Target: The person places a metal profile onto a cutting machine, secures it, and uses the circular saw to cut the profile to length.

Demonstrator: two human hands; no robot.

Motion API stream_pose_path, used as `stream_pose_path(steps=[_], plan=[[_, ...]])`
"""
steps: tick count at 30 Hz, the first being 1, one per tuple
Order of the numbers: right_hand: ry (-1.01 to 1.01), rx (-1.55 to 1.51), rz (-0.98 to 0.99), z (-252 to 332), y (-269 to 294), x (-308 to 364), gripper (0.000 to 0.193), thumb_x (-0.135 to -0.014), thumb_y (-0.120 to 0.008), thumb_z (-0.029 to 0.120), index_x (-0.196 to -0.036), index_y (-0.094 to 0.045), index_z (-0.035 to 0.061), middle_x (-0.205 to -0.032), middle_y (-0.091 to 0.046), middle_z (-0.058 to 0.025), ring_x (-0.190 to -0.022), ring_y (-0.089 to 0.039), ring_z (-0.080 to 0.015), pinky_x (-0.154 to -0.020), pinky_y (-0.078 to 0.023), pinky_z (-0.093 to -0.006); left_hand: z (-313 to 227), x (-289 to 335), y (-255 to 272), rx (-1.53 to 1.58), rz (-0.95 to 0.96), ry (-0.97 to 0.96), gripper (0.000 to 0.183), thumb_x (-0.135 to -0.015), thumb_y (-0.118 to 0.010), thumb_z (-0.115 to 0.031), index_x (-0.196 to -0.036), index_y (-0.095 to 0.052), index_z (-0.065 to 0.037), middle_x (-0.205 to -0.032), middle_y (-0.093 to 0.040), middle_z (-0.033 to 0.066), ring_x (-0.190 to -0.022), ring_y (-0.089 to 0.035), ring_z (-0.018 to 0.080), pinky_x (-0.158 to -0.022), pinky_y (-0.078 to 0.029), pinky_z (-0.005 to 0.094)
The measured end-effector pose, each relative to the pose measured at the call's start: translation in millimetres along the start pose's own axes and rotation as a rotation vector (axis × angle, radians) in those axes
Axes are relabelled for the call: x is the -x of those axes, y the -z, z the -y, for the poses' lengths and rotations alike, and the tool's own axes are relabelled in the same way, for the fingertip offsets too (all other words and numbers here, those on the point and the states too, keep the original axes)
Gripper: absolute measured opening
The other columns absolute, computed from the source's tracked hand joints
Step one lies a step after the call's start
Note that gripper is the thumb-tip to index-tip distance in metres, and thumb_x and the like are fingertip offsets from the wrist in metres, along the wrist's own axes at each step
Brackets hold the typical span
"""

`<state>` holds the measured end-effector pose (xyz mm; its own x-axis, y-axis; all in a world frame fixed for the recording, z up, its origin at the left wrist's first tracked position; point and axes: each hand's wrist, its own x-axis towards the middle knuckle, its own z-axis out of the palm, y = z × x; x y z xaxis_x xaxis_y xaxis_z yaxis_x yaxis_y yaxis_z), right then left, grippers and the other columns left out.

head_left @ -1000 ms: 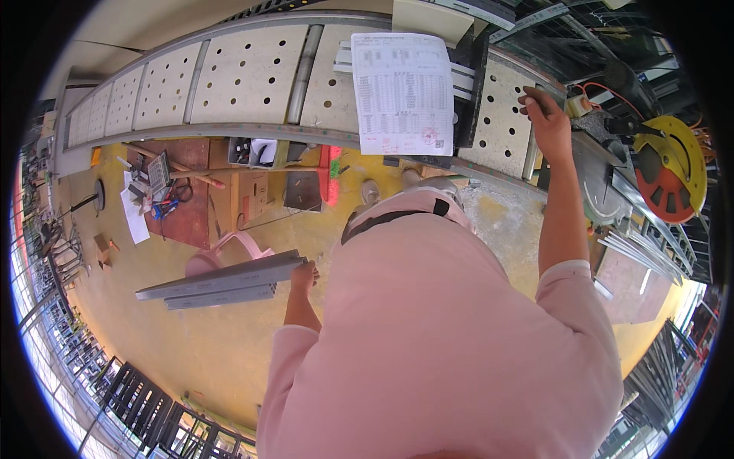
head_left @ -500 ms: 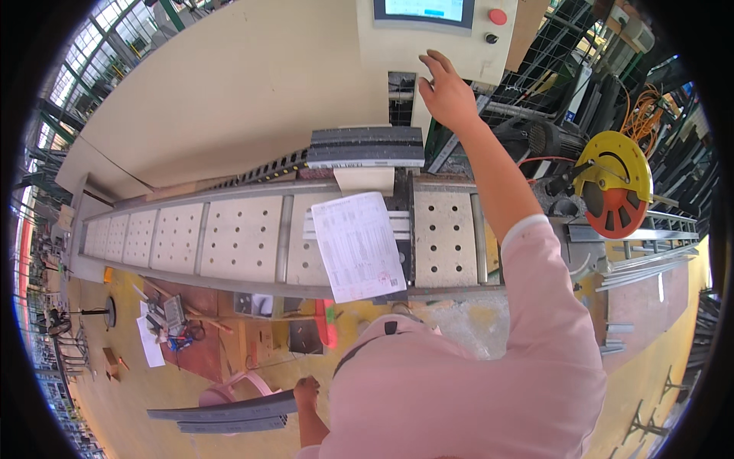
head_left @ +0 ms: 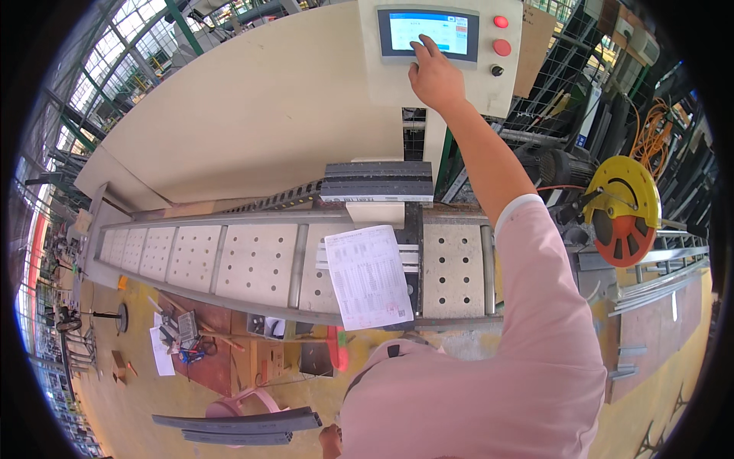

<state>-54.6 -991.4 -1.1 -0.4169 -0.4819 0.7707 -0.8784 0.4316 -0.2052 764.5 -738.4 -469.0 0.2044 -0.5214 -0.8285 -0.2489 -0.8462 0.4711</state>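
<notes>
My right hand (head_left: pixel 439 78) reaches up to the touchscreen (head_left: pixel 409 27) on a beige control panel (head_left: pixel 497 88), its fingers stretched out and apart. The fingertips are over the lit display; whether they touch it is hard to see. At the lower edge my left hand (head_left: pixel 330 441) hangs low beside my shirt, and its fingers barely show. Nearest to it are the ends of dark grey metal profiles (head_left: pixel 252 423), with a small gap between. A printed paper sheet (head_left: pixel 368 279) lies on the long machine bed in front of me.
The bed has perforated plates (head_left: pixel 251 260) between rollers, with dark grey bars (head_left: pixel 375 182) stacked behind the paper. Red buttons (head_left: pixel 501 47) sit beside the screen. At right is a saw with a yellow guard (head_left: pixel 641 187). Tools (head_left: pixel 187 336) and a pink stool (head_left: pixel 260 398) are lower left.
My right hand has moved up from below the panel onto the screen. My left hand has come away from the profile ends. The view has tilted upward, showing more of the panel.
</notes>
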Motion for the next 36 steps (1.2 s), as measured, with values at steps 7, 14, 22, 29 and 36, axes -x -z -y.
stream_pose_path(steps=[7, 14, 22, 29, 36], plan=[[-0.017, 0.015, 0.04, -1, -10, 4, 0.039, -0.088, -0.051, 0.018, -0.126, -0.055, 0.011, -0.144, -0.044, -0.0073, -0.11, -0.061, -0.0292, -0.084, -0.053, -0.0436, -53, 37, -21, -0.229, 0.011, -0.272, 0.015, -0.085, -0.056, -0.017, -0.087, -0.056, -0.003, -0.069, -0.061, 0.0059, -0.053, -0.059, 0.0153, -0.043, -0.043, 0.0287], [-0.065, -0.046, 0.002, 2, 2, -3, 0.036, -0.087, -0.053, 0.017, -0.123, -0.057, 0.0106, -0.143, -0.045, -0.0073, -0.11, -0.06, -0.0297, -0.084, -0.053, -0.0434, -99, 62, -41, -0.262, -0.031, -0.261, 0.021, -0.086, -0.057, -0.02, -0.094, -0.057, 0.0, -0.075, -0.065, 0.0086, -0.058, -0.063, 0.0183, -0.046, -0.047, 0.0312], [-0.095, -0.031, -0.012, -14, 5, -20, 0.034, -0.087, -0.052, 0.015, -0.12, -0.059, 0.011, -0.14, -0.049, -0.0051, -0.108, -0.061, -0.0291, -0.084, -0.053, -0.0422, -77, 36, -35, -0.303, 0.072, -0.344, 0.02, -0.085, -0.058, -0.02, -0.093, -0.057, -0.001, -0.075, -0.066, 0.0091, -0.059, -0.064, 0.0184, -0.046, -0.048, 0.0319], [0.03, -0.019, -0.001, 4, -7, -11, 0.032, -0.087, -0.052, 0.015, -0.118, -0.061, 0.0134, -0.139, -0.05, -0.0039, -0.109, -0.061, -0.0278, -0.083, -0.054, -0.0418, -64, 21, -37, -0.279, 0.098, -0.391, 0.019, -0.084, -0.058, -0.019, -0.091, -0.058, -0.002, -0.074, -0.065, 0.0076, -0.058, -0.063, 0.0175, -0.046, -0.047, 0.0312], [0.031, -0.053, -0.011, 13, -5, -17, 0.031, -0.088, -0.051, 0.015, -0.117, -0.061, 0.013, -0.14, -0.049, -0.0038, -0.108, -0.061, -0.0274, -0.081, -0.054, -0.0416, -77, 23, -41, -0.278, 0.063, -0.349, 0.018, -0.083, -0.059, -0.018, -0.091, -0.058, -0.003, -0.073, -0.064, 0.0067, -0.057, -0.062, 0.0171, -0.045, -0.046, 0.0305]])
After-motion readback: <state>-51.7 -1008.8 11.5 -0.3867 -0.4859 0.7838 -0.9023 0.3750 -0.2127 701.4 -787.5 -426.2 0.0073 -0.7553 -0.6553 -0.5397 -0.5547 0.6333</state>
